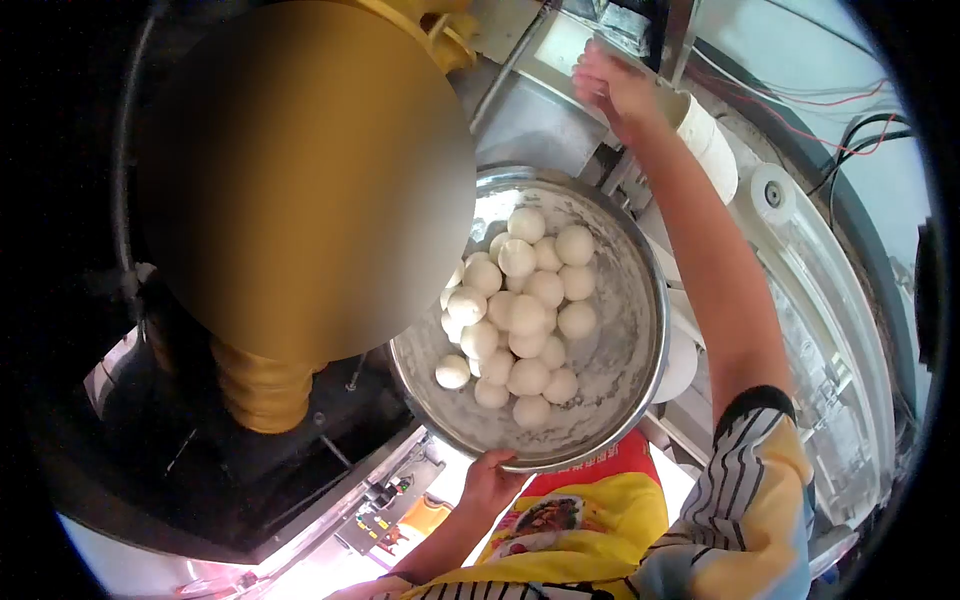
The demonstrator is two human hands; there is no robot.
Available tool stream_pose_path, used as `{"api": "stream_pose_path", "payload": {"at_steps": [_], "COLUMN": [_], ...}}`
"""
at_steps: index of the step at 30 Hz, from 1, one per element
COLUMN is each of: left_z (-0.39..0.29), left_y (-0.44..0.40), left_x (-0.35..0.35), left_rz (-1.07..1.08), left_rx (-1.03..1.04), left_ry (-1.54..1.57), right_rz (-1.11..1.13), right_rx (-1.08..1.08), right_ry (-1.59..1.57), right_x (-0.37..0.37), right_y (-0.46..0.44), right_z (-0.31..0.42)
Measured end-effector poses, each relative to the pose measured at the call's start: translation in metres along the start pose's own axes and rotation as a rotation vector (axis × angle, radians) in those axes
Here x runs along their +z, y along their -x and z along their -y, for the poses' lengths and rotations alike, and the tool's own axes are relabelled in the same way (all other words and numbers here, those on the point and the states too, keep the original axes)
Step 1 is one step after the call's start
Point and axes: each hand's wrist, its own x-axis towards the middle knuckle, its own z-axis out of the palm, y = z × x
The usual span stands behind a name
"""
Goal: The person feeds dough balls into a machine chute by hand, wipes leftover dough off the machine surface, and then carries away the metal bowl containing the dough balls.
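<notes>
A wide metal bowl [610, 395] with a dusty, floury inside holds several round, smooth white dough balls [527, 314], piled mostly in its middle and left side. At the bowl's near rim, my left hand [492, 482] is closed on the edge, with the thumb over the rim. My right hand [612, 88] is stretched out past the far side of the bowl, its fingers extended and somewhat apart, with nothing seen in them. Close to that wrist is a white cylinder [708, 150]; whether they touch I cannot tell.
A large yellow machine part [265, 385] with a blurred area over it stands left of the bowl. White curved machinery [835, 390] with a roller runs along the right. Red and black cables [865, 140] hang at upper right. A yellow and red apron [570, 510] shows below.
</notes>
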Motion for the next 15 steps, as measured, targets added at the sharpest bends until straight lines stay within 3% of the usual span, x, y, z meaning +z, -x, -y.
{"api": "stream_pose_path", "payload": {"at_steps": [3,15], "left_z": [-0.001,-0.003], "left_y": [0.002,-0.010], "left_x": [0.003,-0.014], "left_rz": [-0.049,0.028], "left_rx": [-0.004,-0.017], "left_ry": [-0.038,-0.009], "right_rz": [-0.069,-0.072], "right_rx": [0.211,0.145], "right_ry": [-0.204,-0.165], "right_x": [-0.011,-0.005], "right_y": [-0.023,-0.013], "right_z": [-0.014,-0.010]}}
